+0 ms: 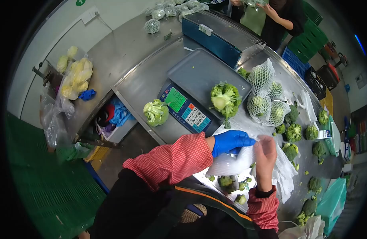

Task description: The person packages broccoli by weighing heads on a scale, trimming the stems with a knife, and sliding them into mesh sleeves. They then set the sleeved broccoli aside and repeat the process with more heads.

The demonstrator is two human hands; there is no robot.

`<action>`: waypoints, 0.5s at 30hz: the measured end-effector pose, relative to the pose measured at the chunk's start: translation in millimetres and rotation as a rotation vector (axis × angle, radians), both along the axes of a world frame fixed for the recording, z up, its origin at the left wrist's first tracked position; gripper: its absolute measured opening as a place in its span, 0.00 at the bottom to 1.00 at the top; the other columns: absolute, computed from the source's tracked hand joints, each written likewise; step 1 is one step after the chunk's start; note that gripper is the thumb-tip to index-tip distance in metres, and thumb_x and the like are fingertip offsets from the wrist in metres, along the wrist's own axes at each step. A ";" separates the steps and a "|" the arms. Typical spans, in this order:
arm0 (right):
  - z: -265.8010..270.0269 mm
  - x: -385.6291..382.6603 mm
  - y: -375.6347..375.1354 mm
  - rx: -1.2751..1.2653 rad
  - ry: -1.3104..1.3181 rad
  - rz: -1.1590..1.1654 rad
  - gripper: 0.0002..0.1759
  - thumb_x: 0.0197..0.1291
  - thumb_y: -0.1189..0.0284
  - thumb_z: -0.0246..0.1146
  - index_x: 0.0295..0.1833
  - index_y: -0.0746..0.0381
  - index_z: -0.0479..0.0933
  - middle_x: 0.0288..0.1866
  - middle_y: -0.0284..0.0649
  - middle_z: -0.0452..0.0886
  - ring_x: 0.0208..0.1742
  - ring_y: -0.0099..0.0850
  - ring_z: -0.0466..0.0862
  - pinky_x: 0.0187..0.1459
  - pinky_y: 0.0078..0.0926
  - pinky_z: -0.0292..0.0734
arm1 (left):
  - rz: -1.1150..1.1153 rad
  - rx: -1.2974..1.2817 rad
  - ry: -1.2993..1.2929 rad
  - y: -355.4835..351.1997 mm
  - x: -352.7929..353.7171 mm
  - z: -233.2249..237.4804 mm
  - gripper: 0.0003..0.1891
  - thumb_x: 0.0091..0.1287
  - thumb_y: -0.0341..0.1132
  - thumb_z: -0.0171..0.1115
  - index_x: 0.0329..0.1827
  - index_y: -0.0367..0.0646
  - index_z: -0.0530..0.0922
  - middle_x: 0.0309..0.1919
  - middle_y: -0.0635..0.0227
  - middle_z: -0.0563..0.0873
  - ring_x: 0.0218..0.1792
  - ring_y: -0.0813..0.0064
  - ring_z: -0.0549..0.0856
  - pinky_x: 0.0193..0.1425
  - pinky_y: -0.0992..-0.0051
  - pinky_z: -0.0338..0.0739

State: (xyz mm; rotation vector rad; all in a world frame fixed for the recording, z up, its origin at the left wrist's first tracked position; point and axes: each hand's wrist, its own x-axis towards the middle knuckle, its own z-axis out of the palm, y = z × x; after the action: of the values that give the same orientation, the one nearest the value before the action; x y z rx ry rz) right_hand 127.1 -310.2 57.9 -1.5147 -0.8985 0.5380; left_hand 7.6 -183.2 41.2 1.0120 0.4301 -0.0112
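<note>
My left hand [233, 142], in a blue glove, pinches one end of a white foam net sleeve [231, 164]. Bare fingers of my right hand [265, 153] are closed on the same sleeve at its right end. The sleeve hangs bunched between both hands; whether anything is inside it is hidden. Just beyond them, a broccoli head [225, 99] lies on the grey pan of a digital scale [203, 71], whose green display is lit. Another broccoli head [155, 112] rests on the metal table left of the scale's keypad.
Netted broccoli heads [261, 87] lie right of the scale. Several loose broccoli heads [294, 132] are scattered farther right, near white sheets [285, 175]. A blue-sided box [209, 38] stands behind the scale. Bagged yellow produce [78, 77] sits left. Another person [271, 18] stands across the table.
</note>
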 end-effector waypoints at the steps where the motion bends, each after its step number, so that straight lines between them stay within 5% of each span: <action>1: 4.8 -2.4 3.3 -0.037 0.060 0.010 0.10 0.62 0.76 0.61 0.47 0.65 0.71 0.29 0.26 0.73 0.25 0.11 0.66 0.26 0.10 0.61 | -0.003 -0.171 -0.042 2.8 -1.2 -2.1 0.11 0.64 0.46 0.61 0.37 0.50 0.76 0.25 0.79 0.75 0.19 0.89 0.69 0.21 0.86 0.63; 6: 3.7 -10.8 8.6 -0.166 0.254 0.020 0.10 0.61 0.73 0.63 0.46 0.65 0.73 0.28 0.25 0.75 0.26 0.11 0.69 0.27 0.09 0.62 | 0.192 -0.341 -0.067 -5.1 -16.3 3.5 0.10 0.65 0.43 0.60 0.39 0.49 0.73 0.24 0.78 0.74 0.21 0.89 0.68 0.21 0.85 0.62; 8: -5.6 -15.8 6.3 -0.187 0.224 0.023 0.08 0.60 0.73 0.65 0.41 0.65 0.75 0.30 0.27 0.77 0.28 0.12 0.71 0.28 0.11 0.65 | 0.311 0.081 -0.075 -13.1 -18.2 -39.1 0.10 0.64 0.42 0.62 0.39 0.47 0.73 0.25 0.77 0.73 0.24 0.88 0.69 0.25 0.83 0.65; 11: -24.9 -25.9 3.0 -0.206 -0.299 -0.024 0.09 0.57 0.70 0.65 0.36 0.64 0.77 0.25 0.35 0.78 0.25 0.20 0.74 0.28 0.20 0.69 | 0.242 0.638 0.073 -16.5 -31.7 -44.7 0.13 0.63 0.41 0.64 0.39 0.40 0.74 0.28 0.72 0.74 0.31 0.83 0.72 0.34 0.79 0.70; 12: -24.4 -30.7 1.2 -0.256 -0.293 -0.070 0.10 0.57 0.69 0.65 0.37 0.64 0.77 0.24 0.38 0.77 0.23 0.23 0.74 0.27 0.22 0.69 | 0.268 0.668 0.062 -17.8 -34.9 -55.0 0.18 0.61 0.46 0.65 0.38 0.38 0.74 0.24 0.67 0.74 0.27 0.82 0.70 0.31 0.74 0.69; 14: -29.1 -33.4 -1.1 -0.252 -0.321 -0.171 0.10 0.57 0.67 0.64 0.38 0.63 0.78 0.23 0.41 0.75 0.21 0.28 0.73 0.25 0.25 0.69 | 0.150 0.364 0.107 -10.9 -43.0 -40.7 0.14 0.64 0.43 0.63 0.35 0.40 0.75 0.24 0.72 0.74 0.25 0.82 0.70 0.28 0.75 0.68; 15: -33.0 -30.9 -2.7 -0.197 -0.362 -0.213 0.09 0.58 0.67 0.64 0.38 0.62 0.78 0.22 0.42 0.75 0.19 0.29 0.72 0.24 0.26 0.68 | 0.089 -0.029 0.116 -11.5 -47.0 -39.0 0.09 0.66 0.38 0.60 0.36 0.41 0.77 0.27 0.73 0.77 0.30 0.82 0.76 0.32 0.77 0.72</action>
State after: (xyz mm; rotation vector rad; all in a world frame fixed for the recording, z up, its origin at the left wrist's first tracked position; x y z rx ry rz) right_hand 96.2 -312.9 25.0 -1.9003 -0.9633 0.2019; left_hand -39.4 -194.7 2.1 0.9654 0.5789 0.0043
